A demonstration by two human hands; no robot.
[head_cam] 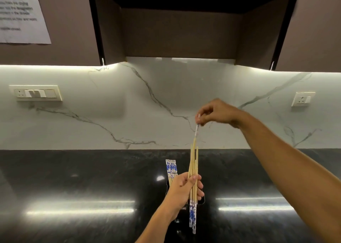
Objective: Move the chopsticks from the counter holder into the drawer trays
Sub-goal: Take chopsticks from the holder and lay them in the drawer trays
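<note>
The left hand (184,189) grips a bundle (193,169) of wooden chopsticks about their middle, thumb across the front, patterned blue-and-white ends pointing down and bare tips up. Above it, the right hand (216,113) pinches the top of a single chopstick (196,130) between thumb and fingertips; its lower part runs down among the bundle's tips. That top end shows the blue pattern, so this stick seems to be turned the other way from the rest. More chopsticks (171,168) stand in the dark holder (202,200) on the black counter (73,187), just behind the left hand and largely hidden by it. The drawer and its trays are out of view.

The step in hand looks like gathering sticks into one handful before carrying them down. To do it well, keep the pinch light and guide the stick straight along the others, so it slides in rather than levering them apart. The left hand should loosen only slightly (too much and the thin, smooth sticks will likely fan out or drop). Matching all the patterned ends would probably make laying them in a tray neater.
</note>
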